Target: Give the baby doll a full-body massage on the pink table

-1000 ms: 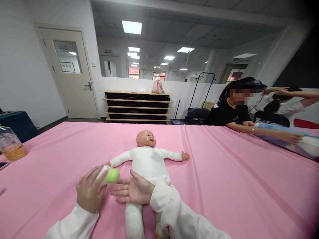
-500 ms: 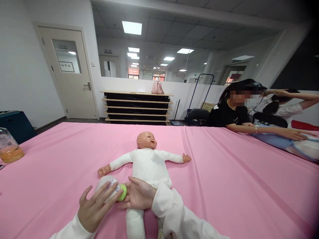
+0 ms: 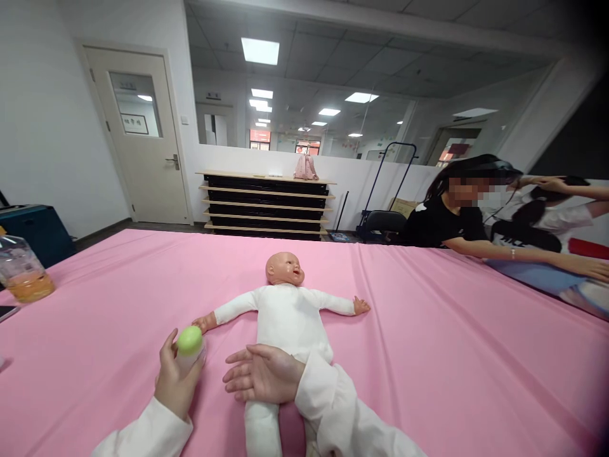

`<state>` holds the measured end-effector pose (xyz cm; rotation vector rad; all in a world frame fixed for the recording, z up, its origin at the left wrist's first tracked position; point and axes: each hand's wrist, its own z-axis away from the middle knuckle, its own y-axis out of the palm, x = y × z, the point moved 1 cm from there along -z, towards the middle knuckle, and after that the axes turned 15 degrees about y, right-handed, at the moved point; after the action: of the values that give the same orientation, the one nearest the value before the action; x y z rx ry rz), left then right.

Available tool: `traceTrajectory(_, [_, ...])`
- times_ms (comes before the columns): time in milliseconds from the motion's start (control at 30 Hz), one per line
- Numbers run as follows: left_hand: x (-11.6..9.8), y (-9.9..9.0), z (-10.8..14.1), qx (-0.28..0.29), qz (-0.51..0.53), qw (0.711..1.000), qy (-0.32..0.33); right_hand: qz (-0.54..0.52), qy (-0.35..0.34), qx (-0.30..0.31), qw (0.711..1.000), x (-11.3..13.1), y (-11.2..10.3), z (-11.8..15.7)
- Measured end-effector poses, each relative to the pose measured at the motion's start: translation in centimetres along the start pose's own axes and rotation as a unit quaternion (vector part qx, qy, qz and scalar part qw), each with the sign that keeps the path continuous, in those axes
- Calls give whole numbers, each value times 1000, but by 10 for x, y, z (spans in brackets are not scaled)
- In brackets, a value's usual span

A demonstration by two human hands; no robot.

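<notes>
Apparently, the step in hand is holding a bottle (image 3: 193, 364) near an open palm. The left hand (image 3: 174, 388) curls its thumb and fingers around it at about seven o'clock, with the green cap (image 3: 189, 341) uppermost. The right hand (image 3: 271, 376) is empty, palm showing and fingers loosely spread, over the lower body of a doll (image 3: 291, 324); whether it touches the doll, I cannot tell. Bringing bottle and palm together would call for a small shift towards three o'clock and a steady grip.

The doll lies face up, head towards twelve, arms stretched out to the sides. Under it is a pink sheet (image 3: 442, 355) with long creases. At nine to ten o'clock stand a jug (image 3: 28, 279) of orange liquid and, nearer, a phone-like object (image 3: 7, 311).

Farther off are a door (image 3: 143, 171) at ten to eleven, low shelves (image 3: 266, 206) near twelve with a pink backpack (image 3: 306, 167) on top, and a person in black (image 3: 445, 219) at two, leaning over blue cloth (image 3: 533, 273).
</notes>
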<state>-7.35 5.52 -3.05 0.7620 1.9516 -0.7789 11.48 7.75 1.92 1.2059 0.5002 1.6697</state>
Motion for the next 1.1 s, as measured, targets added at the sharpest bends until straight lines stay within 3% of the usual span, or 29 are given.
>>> traceTrajectory(100, [2, -2, -1, 10, -28, 999, 35, -1, 3, -5, 1000, 0, 1, 0])
traceTrajectory(200, [-7, -9, -1, -25, -84, 976, 198, 1, 1, -10, 1000, 1, 3, 1])
traceTrajectory(300, [-28, -14, 8, -49, -146, 898, 413, 7, -4, -10, 1000, 0, 3, 1])
traceTrajectory(400, [-49, -9, 28, 35, -146, 782, 605, 7, 4, 6, 1000, 0, 0, 0])
traceTrajectory(467, [-58, -1, 39, 102, -147, 716, 675, 14, 12, 29, 999, 0, -2, -2])
traceTrajectory(533, [-61, 6, 45, 138, -171, 704, 676, 30, 13, 48, 998, 0, -2, -2])
traceTrajectory(667, [-57, 10, 43, 180, -215, 723, 632, 47, -12, 58, 997, 2, 1, -1])
traceTrajectory(800, [-62, 14, 43, 213, -188, 692, 664, 76, -27, 34, 996, 5, 2, -2])
traceTrajectory(867, [-71, 20, 41, 217, -172, 675, 684, 120, -37, -14, 992, 6, 0, -3])
traceTrajectory(933, [-80, 27, 36, 213, -170, 667, 693, 198, -60, -106, 973, 7, -2, -3])
traceTrajectory(1033, [-86, 36, 28, 199, -193, 680, 678, 215, -98, -229, 944, 7, -3, 0])
traceTrajectory(1100, [-82, 39, 27, 183, -204, 701, 659, 158, -106, -237, 953, 7, -3, 2])
